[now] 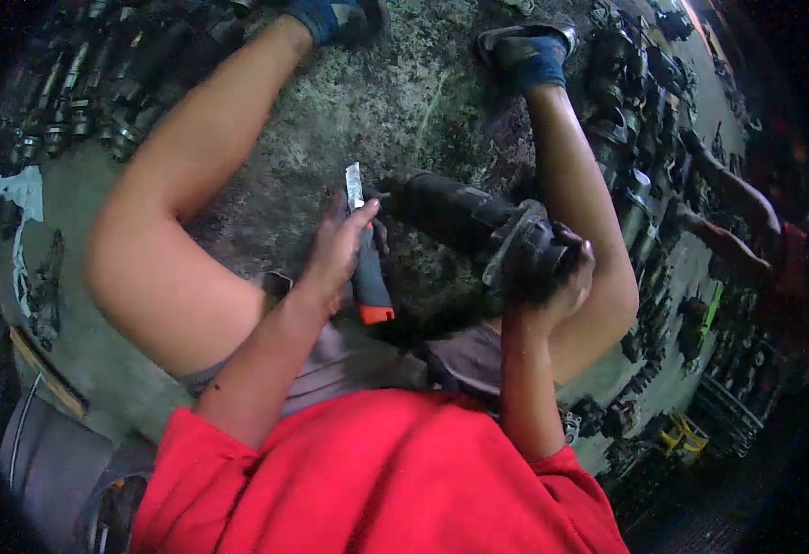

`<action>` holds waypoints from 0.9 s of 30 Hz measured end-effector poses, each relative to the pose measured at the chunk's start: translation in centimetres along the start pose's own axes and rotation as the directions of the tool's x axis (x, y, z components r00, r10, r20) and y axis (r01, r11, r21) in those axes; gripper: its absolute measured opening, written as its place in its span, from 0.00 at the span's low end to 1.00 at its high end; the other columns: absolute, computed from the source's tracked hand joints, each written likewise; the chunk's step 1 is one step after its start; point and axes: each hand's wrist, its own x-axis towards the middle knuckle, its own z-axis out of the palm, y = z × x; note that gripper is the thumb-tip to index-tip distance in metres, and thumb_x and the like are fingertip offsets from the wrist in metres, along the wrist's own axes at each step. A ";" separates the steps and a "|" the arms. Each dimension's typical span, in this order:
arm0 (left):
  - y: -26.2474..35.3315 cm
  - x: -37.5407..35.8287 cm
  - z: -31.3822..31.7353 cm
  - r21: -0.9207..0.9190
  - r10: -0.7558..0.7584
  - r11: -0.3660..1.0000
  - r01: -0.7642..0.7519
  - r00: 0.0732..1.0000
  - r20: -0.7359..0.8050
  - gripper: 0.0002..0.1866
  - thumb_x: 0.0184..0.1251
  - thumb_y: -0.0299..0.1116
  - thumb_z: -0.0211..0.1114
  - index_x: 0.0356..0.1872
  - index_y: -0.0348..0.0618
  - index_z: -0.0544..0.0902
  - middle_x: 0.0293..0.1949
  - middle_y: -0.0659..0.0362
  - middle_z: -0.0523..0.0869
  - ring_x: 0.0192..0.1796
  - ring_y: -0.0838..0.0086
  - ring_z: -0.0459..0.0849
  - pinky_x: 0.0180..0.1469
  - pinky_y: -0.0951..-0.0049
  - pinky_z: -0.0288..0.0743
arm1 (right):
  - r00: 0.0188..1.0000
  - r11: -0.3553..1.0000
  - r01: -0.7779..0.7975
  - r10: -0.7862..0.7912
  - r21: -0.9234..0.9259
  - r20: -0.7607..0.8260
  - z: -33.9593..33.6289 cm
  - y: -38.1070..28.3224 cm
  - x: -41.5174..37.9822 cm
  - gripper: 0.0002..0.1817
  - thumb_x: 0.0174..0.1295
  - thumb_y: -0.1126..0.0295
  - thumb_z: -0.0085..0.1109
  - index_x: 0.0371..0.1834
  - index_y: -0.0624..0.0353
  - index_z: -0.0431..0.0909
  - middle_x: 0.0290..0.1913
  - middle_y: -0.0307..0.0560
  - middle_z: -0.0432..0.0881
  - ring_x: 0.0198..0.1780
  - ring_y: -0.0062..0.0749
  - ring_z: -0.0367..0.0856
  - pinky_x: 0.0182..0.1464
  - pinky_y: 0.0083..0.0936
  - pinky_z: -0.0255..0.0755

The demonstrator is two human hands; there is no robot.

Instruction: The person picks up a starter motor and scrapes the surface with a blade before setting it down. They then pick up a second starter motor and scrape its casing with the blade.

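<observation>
My left hand [335,254] is closed around the grey and orange handle of a utility knife [372,277]. Its short silver blade points forward, away from my body. In my right hand [566,286] is a dark, greasy cylindrical machine part [460,210] with a wide ragged flange near the gripped end. The part's narrow far end reaches across toward the knife, close beside the blade. Both hands are above my lap, between my bent legs. The fingers under the machine part are mostly hidden.
Dark, stained concrete floor [377,111] lies between my feet. Rows of greasy metal parts [77,102] cover the left, and more parts [644,198] line the right. A white rag [21,194] lies at the left. Another person's arms [732,222] reach in from the right.
</observation>
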 end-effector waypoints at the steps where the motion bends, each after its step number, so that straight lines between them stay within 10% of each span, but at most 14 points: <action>1: -0.1 0.0 -0.2 0.087 0.004 0.996 -0.009 0.999 0.053 0.13 0.71 0.44 0.64 0.42 0.45 0.82 0.32 0.59 0.85 0.38 0.70 0.86 0.41 0.66 0.80 | 1.000 1.000 0.019 -0.019 0.002 0.023 -0.2 0.0 -0.4 0.18 0.77 0.61 0.49 0.44 0.67 0.81 0.45 0.47 0.83 0.47 0.34 0.80 0.57 0.32 0.74; 9: 0.5 -1.7 1.0 0.278 0.039 0.959 -0.062 0.995 0.090 0.18 0.75 0.32 0.59 0.62 0.42 0.71 0.42 0.53 0.82 0.45 0.69 0.84 0.51 0.65 0.78 | 0.950 0.950 0.258 -0.216 -0.175 0.227 -3.3 1.2 -2.7 0.17 0.69 0.59 0.57 0.46 0.64 0.76 0.55 0.56 0.78 0.60 0.44 0.76 0.67 0.42 0.67; 14: 1.1 -1.4 2.0 0.624 0.259 0.611 -0.488 0.868 0.424 0.22 0.78 0.33 0.59 0.68 0.45 0.70 0.51 0.47 0.84 0.53 0.59 0.86 0.59 0.59 0.76 | 0.935 0.919 0.314 -0.256 -0.239 0.245 -3.1 1.2 -3.1 0.17 0.69 0.60 0.53 0.49 0.64 0.74 0.61 0.65 0.78 0.69 0.62 0.73 0.73 0.55 0.63; 17: 1.5 -2.0 2.9 0.684 0.277 0.548 -0.482 0.876 0.395 0.20 0.78 0.32 0.57 0.67 0.43 0.71 0.52 0.44 0.84 0.53 0.50 0.85 0.58 0.57 0.77 | 0.935 0.932 0.283 -0.215 -0.226 0.282 -3.3 0.9 -3.9 0.16 0.70 0.61 0.52 0.48 0.64 0.74 0.58 0.66 0.80 0.68 0.65 0.74 0.74 0.59 0.61; 21: 4.2 -3.8 4.0 0.745 0.160 0.598 -0.296 0.955 0.252 0.17 0.76 0.30 0.57 0.63 0.41 0.75 0.52 0.43 0.83 0.55 0.45 0.83 0.58 0.56 0.77 | 0.896 0.916 0.372 -0.312 -0.149 0.315 -4.0 2.2 -4.4 0.14 0.71 0.61 0.51 0.43 0.63 0.76 0.51 0.63 0.83 0.67 0.67 0.76 0.73 0.63 0.63; 23: 5.1 -3.9 4.1 0.767 0.186 0.376 -0.520 0.853 0.488 0.17 0.73 0.28 0.60 0.61 0.41 0.76 0.50 0.45 0.82 0.53 0.48 0.84 0.56 0.55 0.77 | 0.903 0.921 0.362 -0.307 -0.147 0.300 -3.9 2.1 -4.4 0.14 0.71 0.61 0.51 0.41 0.62 0.76 0.49 0.60 0.83 0.64 0.65 0.78 0.72 0.64 0.64; 27: 6.3 -3.7 4.9 0.759 -0.013 0.361 -0.542 0.811 0.585 0.19 0.71 0.31 0.63 0.61 0.40 0.79 0.49 0.46 0.83 0.52 0.53 0.85 0.56 0.61 0.77 | 0.895 0.915 0.371 -0.305 -0.161 0.326 -4.1 1.9 -4.3 0.13 0.70 0.61 0.52 0.40 0.60 0.78 0.48 0.57 0.84 0.60 0.62 0.80 0.71 0.63 0.66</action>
